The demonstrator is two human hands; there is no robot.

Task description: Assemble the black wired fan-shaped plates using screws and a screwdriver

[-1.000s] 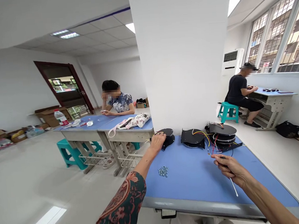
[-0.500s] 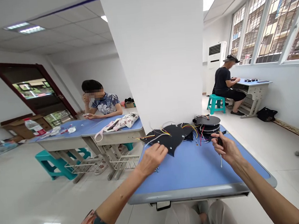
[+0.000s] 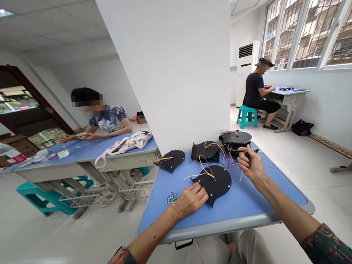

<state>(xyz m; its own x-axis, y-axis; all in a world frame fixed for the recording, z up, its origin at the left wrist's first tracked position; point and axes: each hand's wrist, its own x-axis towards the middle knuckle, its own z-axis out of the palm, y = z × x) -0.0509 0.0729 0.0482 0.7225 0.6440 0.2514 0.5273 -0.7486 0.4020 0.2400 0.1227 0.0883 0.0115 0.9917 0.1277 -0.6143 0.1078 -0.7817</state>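
Observation:
A black, rounded plate with two pointed tips (image 3: 219,181) lies on the blue table, small bright screws round its edge and yellow, red and white wires at its middle. My left hand (image 3: 190,202) is closed on the plate's near left edge, fingers bent over it. Off to the right of the plate, my right hand (image 3: 251,162) is raised and wrapped round the dark handle of a screwdriver (image 3: 241,176), its thin metal shaft pointing down and left. Beside my left hand sits a small heap of screws (image 3: 171,197).
Behind lie another black wired plate (image 3: 170,160), a further black piece (image 3: 204,151) and a stack of black discs (image 3: 236,137). A white pillar (image 3: 171,67) rises beyond the table. One person (image 3: 110,119) sits at left, another (image 3: 254,89) at far right.
The black plate, held up over the others before, now lies nearer me on the table with my left hand at its edge. My right hand keeps the screwdriver, now tilted. The view has shifted.

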